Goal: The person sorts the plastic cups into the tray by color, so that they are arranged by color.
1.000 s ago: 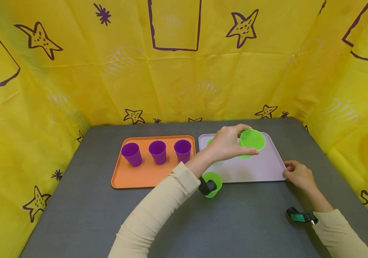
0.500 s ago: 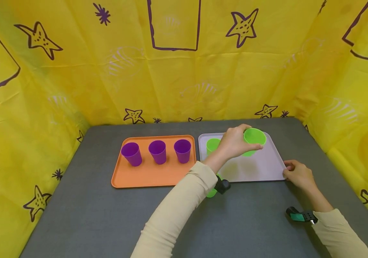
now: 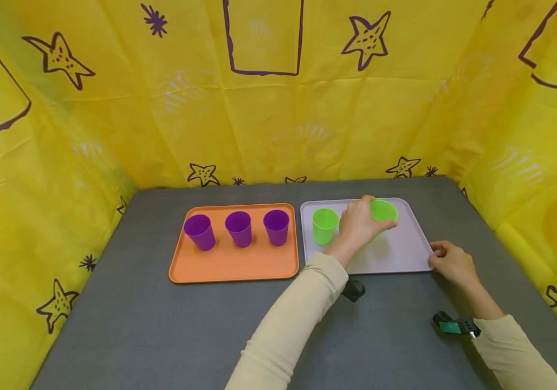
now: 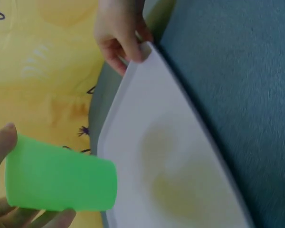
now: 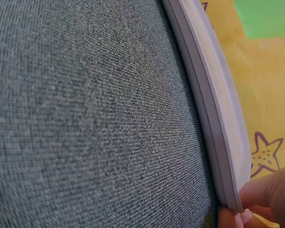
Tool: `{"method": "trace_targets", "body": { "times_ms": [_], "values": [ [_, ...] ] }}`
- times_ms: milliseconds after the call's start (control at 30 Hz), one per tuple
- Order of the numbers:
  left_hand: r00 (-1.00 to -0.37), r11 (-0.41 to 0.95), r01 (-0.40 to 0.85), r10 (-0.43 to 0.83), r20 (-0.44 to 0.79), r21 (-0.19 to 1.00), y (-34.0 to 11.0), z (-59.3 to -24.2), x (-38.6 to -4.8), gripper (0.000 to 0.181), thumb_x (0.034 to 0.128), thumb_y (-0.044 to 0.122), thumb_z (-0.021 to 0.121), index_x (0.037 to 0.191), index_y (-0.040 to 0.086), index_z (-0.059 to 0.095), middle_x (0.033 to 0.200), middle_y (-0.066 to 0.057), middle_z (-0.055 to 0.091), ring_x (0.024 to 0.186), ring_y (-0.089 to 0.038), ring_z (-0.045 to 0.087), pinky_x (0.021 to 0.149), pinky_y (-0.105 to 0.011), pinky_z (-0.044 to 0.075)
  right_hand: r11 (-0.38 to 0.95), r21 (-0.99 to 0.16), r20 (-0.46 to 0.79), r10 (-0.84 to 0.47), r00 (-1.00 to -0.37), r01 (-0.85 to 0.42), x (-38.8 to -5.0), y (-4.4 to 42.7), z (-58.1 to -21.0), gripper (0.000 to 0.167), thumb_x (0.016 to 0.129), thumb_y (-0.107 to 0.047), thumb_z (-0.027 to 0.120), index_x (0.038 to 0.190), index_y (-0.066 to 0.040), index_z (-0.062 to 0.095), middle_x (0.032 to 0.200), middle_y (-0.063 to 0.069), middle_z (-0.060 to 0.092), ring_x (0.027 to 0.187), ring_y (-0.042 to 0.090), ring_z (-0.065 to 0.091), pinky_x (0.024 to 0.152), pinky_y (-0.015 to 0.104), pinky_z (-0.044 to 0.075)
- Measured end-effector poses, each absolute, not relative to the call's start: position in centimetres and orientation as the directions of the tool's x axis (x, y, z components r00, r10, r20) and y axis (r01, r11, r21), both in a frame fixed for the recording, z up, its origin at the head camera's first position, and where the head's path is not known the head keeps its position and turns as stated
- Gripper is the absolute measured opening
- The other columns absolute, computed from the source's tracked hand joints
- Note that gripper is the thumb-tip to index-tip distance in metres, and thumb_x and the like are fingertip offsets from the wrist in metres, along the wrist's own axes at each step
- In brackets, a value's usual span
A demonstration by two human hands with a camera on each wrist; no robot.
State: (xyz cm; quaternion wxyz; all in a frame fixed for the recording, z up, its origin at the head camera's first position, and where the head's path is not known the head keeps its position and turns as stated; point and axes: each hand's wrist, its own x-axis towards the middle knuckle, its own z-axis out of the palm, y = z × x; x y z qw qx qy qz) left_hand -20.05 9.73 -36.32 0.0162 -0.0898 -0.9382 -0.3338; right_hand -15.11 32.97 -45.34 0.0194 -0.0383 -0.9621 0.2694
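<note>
My left hand (image 3: pixel 360 222) grips a green cup (image 3: pixel 383 210), thumb on one side and fingers on the other. That cup is over the right part of the pale lilac tray (image 3: pixel 400 257); in the left wrist view the green cup (image 4: pixel 61 175) appears sideways, with the tray (image 4: pixel 166 142) beyond it. Another green cup (image 3: pixel 324 226) stands upright on the tray's left part. My right hand (image 3: pixel 452 264) pinches the tray's near right corner between thumb and fingers, as the right wrist view shows with the tray rim (image 5: pixel 213 109).
An orange tray (image 3: pixel 234 266) lies just left of the lilac one. On it stand three purple cups, a left one (image 3: pixel 200 233), a middle one (image 3: pixel 239 229) and a right one (image 3: pixel 277 227). A grey cloth (image 3: pixel 137 325) covers the table. Yellow patterned fabric (image 3: pixel 259 124) surrounds it.
My left hand has carried the green cup slightly right, then lowered it toward the tray. The sleeve now hides the green cup formerly seen before the tray. My right hand has stayed put.
</note>
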Motion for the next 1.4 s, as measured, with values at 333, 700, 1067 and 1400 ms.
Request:
{"method": "trace_targets", "body": {
  "times_ms": [333,700,1067,1400],
  "values": [
    [-0.994,0.750,0.048,-0.030,0.106,0.660,11.5,-38.1,-19.7,0.066,0.0670,0.051,0.076,0.121,0.018,0.055,0.108,0.002,0.065,0.092,-0.018,0.063,0.070,-0.026,0.052,0.847,-0.528,0.021,0.084,-0.996,0.060,-14.9,33.1,-45.3,0.038,0.079,-0.011,0.053,0.111,0.008,0.055,0.080,0.014,0.063,0.058,0.012,0.054,0.056,0.025,0.036],
    [-0.988,0.706,-0.060,-0.143,0.059,0.706,11.7,-40.1,-19.9,0.069,0.0680,0.043,0.078,0.125,0.013,0.053,0.113,-0.003,0.063,0.097,-0.023,0.062,0.081,-0.030,0.053,0.845,-0.530,0.018,0.091,-0.996,0.068,-15.1,33.0,-45.4,0.038,0.078,-0.011,0.053,0.111,0.007,0.056,0.080,0.013,0.062,0.060,0.014,0.054,0.056,0.025,0.037],
    [-0.985,0.699,-0.070,-0.161,0.062,0.712,11.4,-40.7,-20.0,0.068,0.0701,0.041,0.078,0.125,0.010,0.052,0.111,-0.006,0.062,0.097,-0.024,0.062,0.081,-0.031,0.053,0.846,-0.527,0.013,0.097,-0.995,0.076,-15.1,32.9,-45.4,0.038,0.078,-0.011,0.053,0.112,0.007,0.056,0.081,0.013,0.063,0.062,0.016,0.054,0.057,0.025,0.037],
    [-0.987,0.699,-0.088,-0.155,0.030,0.710,11.3,-40.7,-20.0,0.069,0.0719,0.043,0.075,0.128,0.012,0.049,0.114,-0.005,0.061,0.099,-0.024,0.061,0.083,-0.032,0.052,0.849,-0.524,0.017,0.096,-0.995,0.073,-15.1,33.0,-45.5,0.038,0.079,-0.011,0.053,0.112,0.007,0.056,0.082,0.015,0.064,0.064,0.018,0.055,0.057,0.025,0.037]
  ]
}}
